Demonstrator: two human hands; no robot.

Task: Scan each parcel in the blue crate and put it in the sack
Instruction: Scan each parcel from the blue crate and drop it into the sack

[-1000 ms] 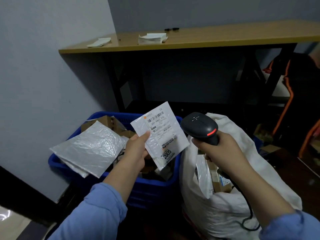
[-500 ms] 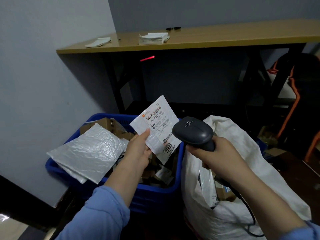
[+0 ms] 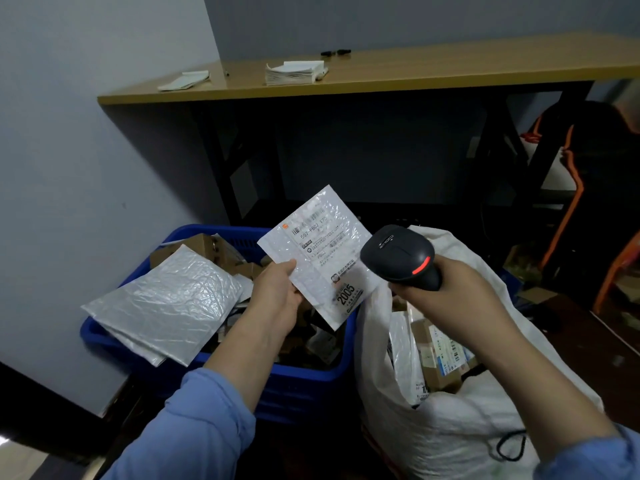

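At the centre of the frame, a white labelled parcel [image 3: 322,251] is held tilted above the right part of the blue crate [image 3: 311,375], label towards the camera. The left hand [image 3: 277,299] pinches its lower left edge between thumb and fingers. Just right of it, the right hand [image 3: 453,296] is wrapped round the handle of a black scanner [image 3: 398,254] whose red light glows. The crate holds cardboard boxes, and a silvery mailer [image 3: 166,303] lies over its left rim. Beside the crate at lower right, the white sack [image 3: 450,445] stands open with parcels inside. A wooden table [image 3: 415,71] carrying a paper stack [image 3: 294,72] spans the upper frame.
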